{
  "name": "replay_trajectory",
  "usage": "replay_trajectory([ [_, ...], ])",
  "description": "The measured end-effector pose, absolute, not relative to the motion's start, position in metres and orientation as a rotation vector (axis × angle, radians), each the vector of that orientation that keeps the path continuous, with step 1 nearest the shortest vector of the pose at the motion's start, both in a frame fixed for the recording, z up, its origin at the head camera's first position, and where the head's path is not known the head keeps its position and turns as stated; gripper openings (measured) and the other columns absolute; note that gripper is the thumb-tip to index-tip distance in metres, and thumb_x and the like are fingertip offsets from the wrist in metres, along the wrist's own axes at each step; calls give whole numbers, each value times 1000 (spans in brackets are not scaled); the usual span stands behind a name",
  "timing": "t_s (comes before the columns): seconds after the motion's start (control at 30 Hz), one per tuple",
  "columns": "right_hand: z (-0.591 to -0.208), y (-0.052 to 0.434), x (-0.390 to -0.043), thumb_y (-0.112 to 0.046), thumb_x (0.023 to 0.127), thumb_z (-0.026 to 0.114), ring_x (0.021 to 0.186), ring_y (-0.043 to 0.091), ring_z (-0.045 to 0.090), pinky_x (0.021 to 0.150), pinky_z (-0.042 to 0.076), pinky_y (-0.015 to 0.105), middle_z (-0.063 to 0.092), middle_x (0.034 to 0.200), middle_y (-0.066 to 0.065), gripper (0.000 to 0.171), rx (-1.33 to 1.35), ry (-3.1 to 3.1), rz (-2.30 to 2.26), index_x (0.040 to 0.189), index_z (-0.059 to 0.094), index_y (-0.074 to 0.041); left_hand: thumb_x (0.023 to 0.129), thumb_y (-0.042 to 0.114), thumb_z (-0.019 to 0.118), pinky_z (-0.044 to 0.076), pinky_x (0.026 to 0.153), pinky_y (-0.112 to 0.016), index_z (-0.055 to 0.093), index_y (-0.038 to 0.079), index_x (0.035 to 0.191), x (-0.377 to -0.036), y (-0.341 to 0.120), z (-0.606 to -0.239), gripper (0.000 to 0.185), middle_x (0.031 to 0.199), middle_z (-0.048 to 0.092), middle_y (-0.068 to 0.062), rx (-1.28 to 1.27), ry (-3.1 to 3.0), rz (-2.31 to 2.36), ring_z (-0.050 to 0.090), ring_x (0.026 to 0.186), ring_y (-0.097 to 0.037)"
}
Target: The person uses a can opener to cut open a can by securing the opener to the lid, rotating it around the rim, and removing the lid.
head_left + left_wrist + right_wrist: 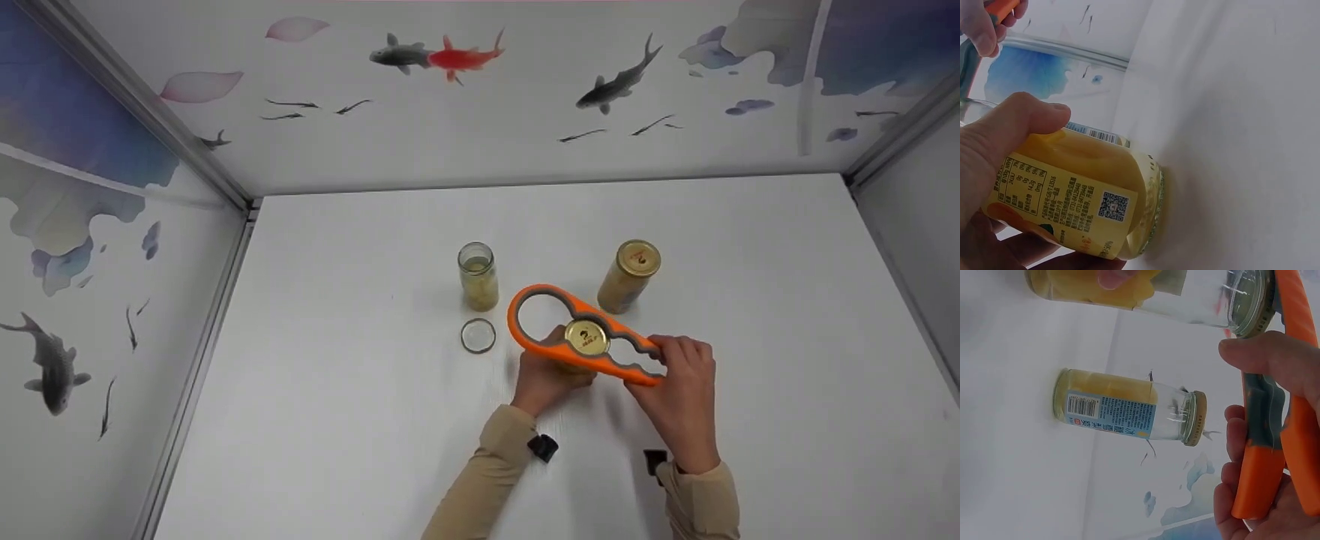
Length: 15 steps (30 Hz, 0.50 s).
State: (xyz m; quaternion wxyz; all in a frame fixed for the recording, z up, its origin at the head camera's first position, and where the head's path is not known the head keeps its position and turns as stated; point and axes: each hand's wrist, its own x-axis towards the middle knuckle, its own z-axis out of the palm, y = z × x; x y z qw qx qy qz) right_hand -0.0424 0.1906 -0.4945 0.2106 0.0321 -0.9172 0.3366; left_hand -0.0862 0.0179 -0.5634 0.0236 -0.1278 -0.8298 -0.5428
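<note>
My left hand (551,379) grips a glass jar of yellow fruit (1072,191), its thumb and fingers wrapped round the labelled body. The jar's gold lid (587,337) shows from above, framed by an orange jar opener (544,351) with grey toothed inner edges. My right hand (679,394) holds the opener's two handles at their right end, thumb on one side and fingers on the other. In the right wrist view the opener sits at the lid, and the jar below it stands on the table.
A second lidded jar (628,277) with a blue label stands behind the opener, to the right. To the left stands an uncapped jar (478,281) with pale contents, and a loose lid (478,335) lies in front of it. Fish-patterned walls (525,150) bound the white table (337,375).
</note>
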Motion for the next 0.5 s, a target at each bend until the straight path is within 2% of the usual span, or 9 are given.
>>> replay_trajectory([
  [0.3,-486,193,-39,6,60,85,90,34,44,77,34,45,59,88,16,46,88,-2661,877,100,62,5,68,13,84,47,85,-25,64,12,106,-82,19,-555,43,99,66,7,-376,-2612,-1676,59,93,-5],
  [0.5,-482,197,-38,4,58,87,80,31,47,68,37,43,60,80,13,45,145,-2646,803,97,64,3,64,12,86,48,82,-23,65,12,104,-81,20,-554,45,98,68,6,-402,-2616,-1628,60,91,-4],
])
